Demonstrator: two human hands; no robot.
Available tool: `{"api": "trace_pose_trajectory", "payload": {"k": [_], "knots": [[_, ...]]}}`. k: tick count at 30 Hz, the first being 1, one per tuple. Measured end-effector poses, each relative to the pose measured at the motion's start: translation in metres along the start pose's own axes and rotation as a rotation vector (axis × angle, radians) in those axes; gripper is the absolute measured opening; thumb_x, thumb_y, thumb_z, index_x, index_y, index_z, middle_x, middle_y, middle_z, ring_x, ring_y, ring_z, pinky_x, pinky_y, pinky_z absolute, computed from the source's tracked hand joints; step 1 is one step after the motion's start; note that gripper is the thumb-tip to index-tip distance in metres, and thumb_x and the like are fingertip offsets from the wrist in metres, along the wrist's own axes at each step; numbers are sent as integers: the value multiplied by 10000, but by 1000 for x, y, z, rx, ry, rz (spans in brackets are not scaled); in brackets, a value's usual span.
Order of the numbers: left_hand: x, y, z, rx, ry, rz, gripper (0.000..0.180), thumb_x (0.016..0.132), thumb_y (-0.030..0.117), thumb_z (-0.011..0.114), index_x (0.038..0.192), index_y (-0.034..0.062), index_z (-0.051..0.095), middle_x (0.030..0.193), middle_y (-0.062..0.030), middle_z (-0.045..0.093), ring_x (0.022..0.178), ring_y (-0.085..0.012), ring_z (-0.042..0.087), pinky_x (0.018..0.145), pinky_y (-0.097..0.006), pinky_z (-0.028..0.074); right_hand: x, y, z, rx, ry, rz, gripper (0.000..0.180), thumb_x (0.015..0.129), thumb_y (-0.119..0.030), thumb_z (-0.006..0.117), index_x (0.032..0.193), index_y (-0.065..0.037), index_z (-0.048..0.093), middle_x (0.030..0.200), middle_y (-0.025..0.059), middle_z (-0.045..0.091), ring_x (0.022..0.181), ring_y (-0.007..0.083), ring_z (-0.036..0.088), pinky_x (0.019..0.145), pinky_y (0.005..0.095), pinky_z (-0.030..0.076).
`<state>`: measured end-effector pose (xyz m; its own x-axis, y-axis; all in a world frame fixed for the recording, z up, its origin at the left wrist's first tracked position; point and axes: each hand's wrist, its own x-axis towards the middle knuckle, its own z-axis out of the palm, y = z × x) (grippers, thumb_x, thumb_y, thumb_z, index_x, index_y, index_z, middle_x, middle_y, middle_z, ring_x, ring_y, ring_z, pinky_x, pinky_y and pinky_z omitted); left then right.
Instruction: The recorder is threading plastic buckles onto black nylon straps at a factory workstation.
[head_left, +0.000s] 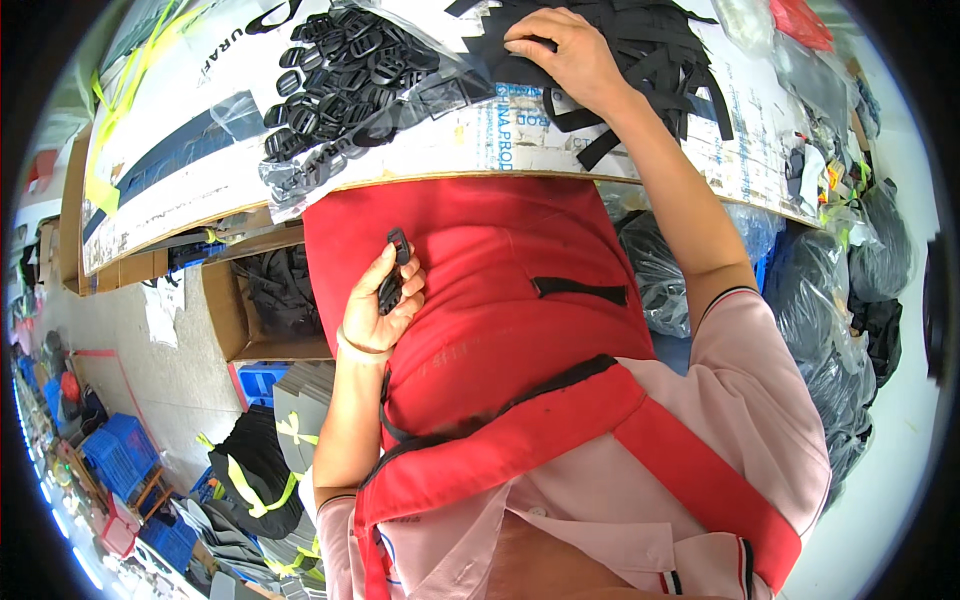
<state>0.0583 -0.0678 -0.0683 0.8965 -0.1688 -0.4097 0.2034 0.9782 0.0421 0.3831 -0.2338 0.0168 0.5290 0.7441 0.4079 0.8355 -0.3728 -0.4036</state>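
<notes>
My left hand (378,308), in front of the red apron, is closed around a few black plastic buckles (399,246). One buckle sticks up between thumb and forefinger, and others show under the curled fingers. My right hand (572,55) reaches across the table to a heap of black webbing straps (660,60). Its fingers are bent and pinch a strap at the heap's left side; the fingertips are partly hidden. Left of that hand lies a pile of black plastic buckles (350,75) on a clear plastic bag.
The white printed board (450,150) forms the tabletop, its front edge against my apron. Below left stands a cardboard box (225,310) with black pieces inside. Black and clear plastic bags (815,320) bulge at the right. Blue crates (120,455) stand on the floor at left.
</notes>
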Motion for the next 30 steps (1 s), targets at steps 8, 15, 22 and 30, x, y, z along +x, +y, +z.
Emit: {"api": "trace_pose_trajectory", "payload": {"k": [8, 15, 22, 30], "knots": [[-1, -2, 5, 79, 44, 9, 213, 968, 240, 520, 1012, 32, 523, 798, -51, 505, 665, -127, 453, 466, -215, 359, 3, -5, 3, -57, -150, -86, 144, 826, -185, 655, 886, -59, 693, 894, 50, 617, 938, 245, 546, 871, 358, 398], [1, -3, 6, 96, 45, 21, 216, 972, 250, 515, 990, 35, 528, 803, -50, 514, 670, -131, 459, 485, -222, 368, 2, 4, 17, -311, -89, -303, 149, 824, -171, 641, 946, -94, 679, 970, 6, 622, 913, 210, 590, 814, 312, 476], [1, -3, 0, 104, 64, 41, 216, 967, 251, 525, 972, 35, 533, 787, -47, 515, 674, -128, 463, 491, -225, 364, 4, -32, 5, -227, 192, -317, 97, 773, -124, 691, 844, -58, 684, 893, 53, 647, 879, 226, 574, 785, 333, 448], [0, -5, 6, 119, 64, 51, 207, 960, 248, 538, 949, 41, 537, 782, -45, 517, 673, -130, 462, 502, -224, 365, -52, -53, 69, 91, -93, -167, 253, 838, -175, 651, 1058, -51, 634, 1015, 80, 596, 937, 278, 586, 808, 347, 487]]}}
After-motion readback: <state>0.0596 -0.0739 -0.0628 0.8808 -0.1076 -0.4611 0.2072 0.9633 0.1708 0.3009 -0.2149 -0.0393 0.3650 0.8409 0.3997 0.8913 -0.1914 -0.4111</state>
